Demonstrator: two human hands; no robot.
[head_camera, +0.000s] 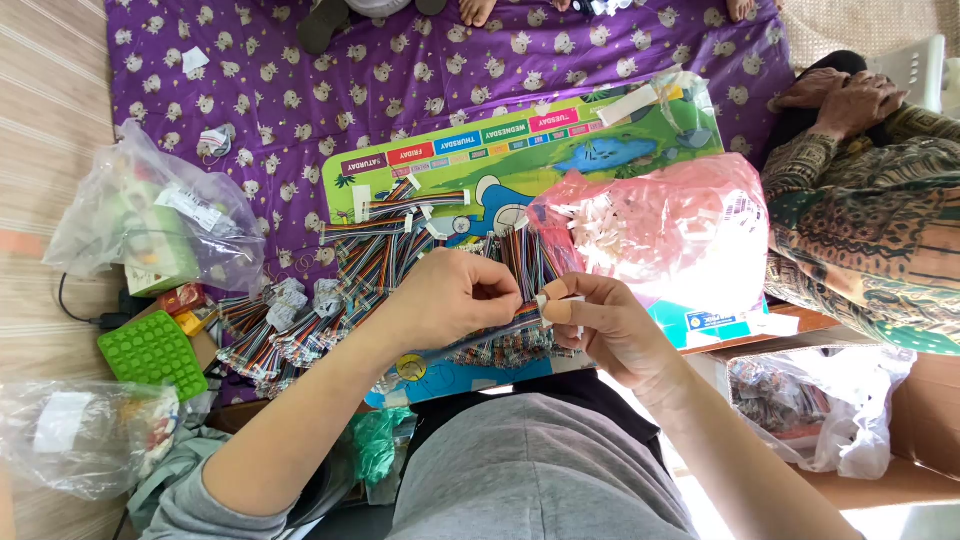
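Over the near edge of the colourful board (520, 150), the left hand (455, 295) and right hand (600, 325) each pinch an end of one multicoloured ribbon cable (500, 333), fingertips closed on it. Heaps of similar cables (300, 335) crowd the board's left side. A pink bag (670, 230) of white connectors (bulging) covers its right end, another person's arm (860, 210) beyond.

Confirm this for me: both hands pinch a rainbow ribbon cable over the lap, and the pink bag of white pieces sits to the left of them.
Wrong on one point. In the head view, the left hand and right hand do pinch the rainbow ribbon cable over the lap, but the pink bag of white pieces sits to their right, not left.
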